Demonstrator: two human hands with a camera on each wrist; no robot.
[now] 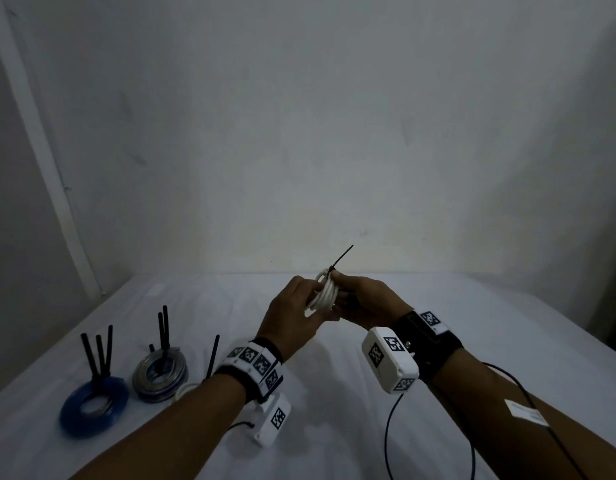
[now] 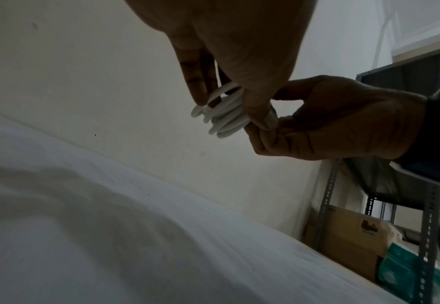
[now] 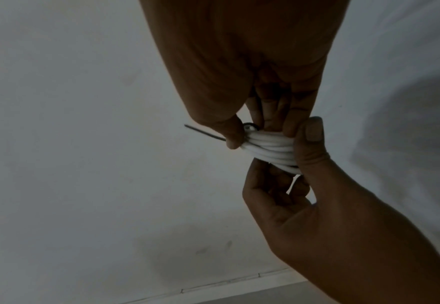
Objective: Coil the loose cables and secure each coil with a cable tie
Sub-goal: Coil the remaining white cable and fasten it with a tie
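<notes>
White cable coil [image 1: 323, 294] sits raised above the table [image 1: 473, 341], gripped between both hands. I see my left hand [image 1: 294, 311] curled round it; right hand [image 1: 363, 301] pinches it where the black cable tie [image 1: 342, 258] wraps it.

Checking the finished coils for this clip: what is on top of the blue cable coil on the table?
Three black cable ties stand up from the far rim of the blue cable coil. Where they fasten around the coil is too dark to make out.
</notes>
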